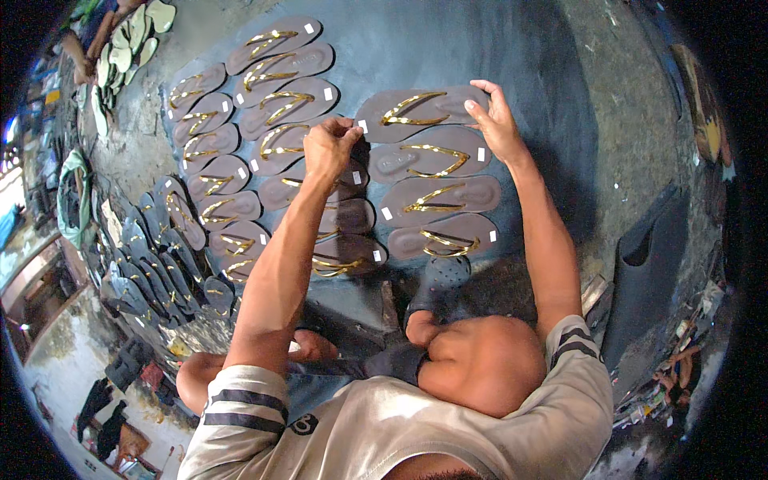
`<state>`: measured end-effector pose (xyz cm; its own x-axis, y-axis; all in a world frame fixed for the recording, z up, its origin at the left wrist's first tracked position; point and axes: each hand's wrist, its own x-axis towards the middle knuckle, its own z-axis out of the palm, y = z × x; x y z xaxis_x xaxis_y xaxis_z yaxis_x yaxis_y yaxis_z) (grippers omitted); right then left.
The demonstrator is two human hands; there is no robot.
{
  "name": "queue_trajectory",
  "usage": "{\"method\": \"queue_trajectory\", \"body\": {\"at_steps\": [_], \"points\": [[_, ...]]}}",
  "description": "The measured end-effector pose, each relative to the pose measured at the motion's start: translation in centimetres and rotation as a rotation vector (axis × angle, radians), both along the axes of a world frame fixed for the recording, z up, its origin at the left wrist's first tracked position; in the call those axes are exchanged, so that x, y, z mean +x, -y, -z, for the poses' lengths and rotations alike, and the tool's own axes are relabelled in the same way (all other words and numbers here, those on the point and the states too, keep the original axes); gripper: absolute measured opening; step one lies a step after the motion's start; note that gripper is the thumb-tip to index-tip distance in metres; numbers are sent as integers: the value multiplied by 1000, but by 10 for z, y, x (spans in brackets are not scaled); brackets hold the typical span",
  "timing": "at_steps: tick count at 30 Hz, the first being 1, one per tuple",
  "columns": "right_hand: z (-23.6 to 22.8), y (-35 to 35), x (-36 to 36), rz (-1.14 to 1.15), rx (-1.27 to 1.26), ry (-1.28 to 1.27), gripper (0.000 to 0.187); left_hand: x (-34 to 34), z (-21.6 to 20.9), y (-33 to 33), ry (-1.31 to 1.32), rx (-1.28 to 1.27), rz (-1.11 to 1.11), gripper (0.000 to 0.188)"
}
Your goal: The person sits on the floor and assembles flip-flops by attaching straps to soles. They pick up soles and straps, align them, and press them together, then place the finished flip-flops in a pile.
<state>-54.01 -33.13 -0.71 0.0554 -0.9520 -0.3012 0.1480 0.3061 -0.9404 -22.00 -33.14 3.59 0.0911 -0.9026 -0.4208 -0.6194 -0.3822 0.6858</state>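
A brown flip-flop (456, 110) with a gold V-shaped strap lies across the top of the right-hand column, a small white sticker at its left end. My left hand (326, 148) is closed, its thumb and forefinger pinching at that stickered end. At the opposite end my right hand (498, 128) grips the flip-flop, thumb on its upper face and fingers round the edge. Directly below it is a matching flip-flop (392, 162), its sticker at the right. My left forearm partly covers the middle column of flip-flops (288, 62).
More gold-strapped flip-flops (210, 149) form a column at the left. Dark flip-flops (144, 276) are bunched at the lower left, and pale sole-shaped pieces (120, 56) are piled at the far left. A dark sheet with a cutout (644, 280) lies right of my knee.
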Motion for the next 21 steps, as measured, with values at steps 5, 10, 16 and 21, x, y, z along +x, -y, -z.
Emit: {"method": "queue_trajectory", "body": {"at_steps": [5, 10, 16, 21], "points": [[-22, 7, -2, -114, -306, -875, 37, 4, 0, 5, 110, -51, 196, 31], [-62, 22, 6, -206, -391, -1463, 38, -3, 3, 14, 275, -116, 344, 43], [-47, 56, 49, 33, -533, -1290, 41, -31, -6, -10, 235, -435, 578, 54], [2, 69, 44, 149, -719, -1227, 38, -33, -23, 0, 153, -185, 451, 49]]}}
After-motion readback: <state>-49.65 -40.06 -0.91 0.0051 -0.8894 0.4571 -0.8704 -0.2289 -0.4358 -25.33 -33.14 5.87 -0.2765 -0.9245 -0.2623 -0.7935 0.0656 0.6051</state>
